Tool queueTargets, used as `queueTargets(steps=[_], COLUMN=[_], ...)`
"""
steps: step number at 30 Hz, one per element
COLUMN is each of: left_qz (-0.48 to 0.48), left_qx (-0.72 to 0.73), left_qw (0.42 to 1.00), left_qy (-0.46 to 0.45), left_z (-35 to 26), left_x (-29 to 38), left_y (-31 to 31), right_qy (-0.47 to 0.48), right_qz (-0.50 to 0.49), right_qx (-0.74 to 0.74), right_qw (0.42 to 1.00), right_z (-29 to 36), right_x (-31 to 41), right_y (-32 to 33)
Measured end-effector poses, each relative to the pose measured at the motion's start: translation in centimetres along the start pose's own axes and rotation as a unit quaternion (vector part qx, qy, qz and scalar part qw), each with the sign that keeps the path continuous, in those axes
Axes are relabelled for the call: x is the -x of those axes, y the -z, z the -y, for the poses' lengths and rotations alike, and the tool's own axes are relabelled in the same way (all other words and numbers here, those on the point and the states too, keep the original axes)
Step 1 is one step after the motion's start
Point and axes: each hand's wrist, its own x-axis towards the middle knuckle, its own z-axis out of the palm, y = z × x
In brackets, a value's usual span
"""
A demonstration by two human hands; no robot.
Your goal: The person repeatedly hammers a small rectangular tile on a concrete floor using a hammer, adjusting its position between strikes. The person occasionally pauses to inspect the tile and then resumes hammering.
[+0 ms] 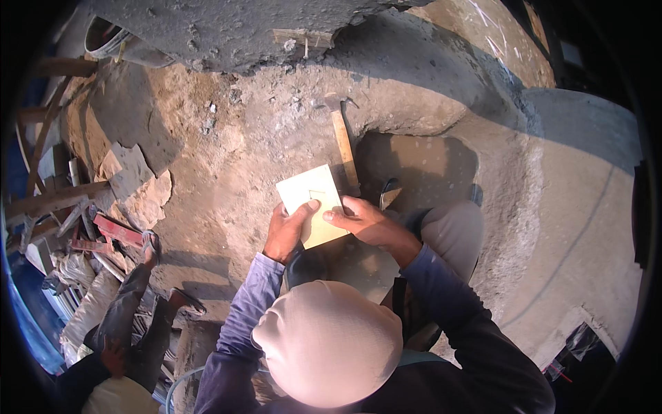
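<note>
A flat, pale square board (pixel 319 182), seemingly wood, with a small dark angular mark near its middle, is held out in front of me. My left hand (pixel 289 228) grips its lower left edge, thumb on the face. On its right edge, my right hand (pixel 367 222) has its thumb across the face and fingers behind. Just beyond the board, a claw hammer (pixel 343 139) with a wooden handle lies on the ground, head pointing away. A tool with a dark curved edge (pixel 390 193), its kind unclear, shows right of my right hand.
A water-filled pit (pixel 424 160) lies right of the hammer. A rough concrete mass (pixel 232 31) spans the top, with a bucket (pixel 106 41) at upper left. Another person's legs (pixel 121 305) and piled planks (pixel 57 199) are at left. A curved concrete surface (pixel 574 217) rises at right.
</note>
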Motion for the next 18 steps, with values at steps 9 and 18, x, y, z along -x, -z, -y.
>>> queueTargets(steps=[9, 18], left_qz=[0.021, 0.035], left_qx=[-0.03, -0.051], left_qw=[0.999, 0.997], left_qy=[0.018, 0.052], left_z=[-0.2, -0.7], left_x=[-0.4, -0.9], left_y=[0.4, 1.0], right_qy=[-0.02, -0.016], right_qz=[-0.007, -0.031], right_qx=[-0.146, -0.114], right_qw=[0.989, 0.993], right_z=[-2.6, -4.3], right_x=[-1.0, -2.0], right_y=[-1.0, -1.2])
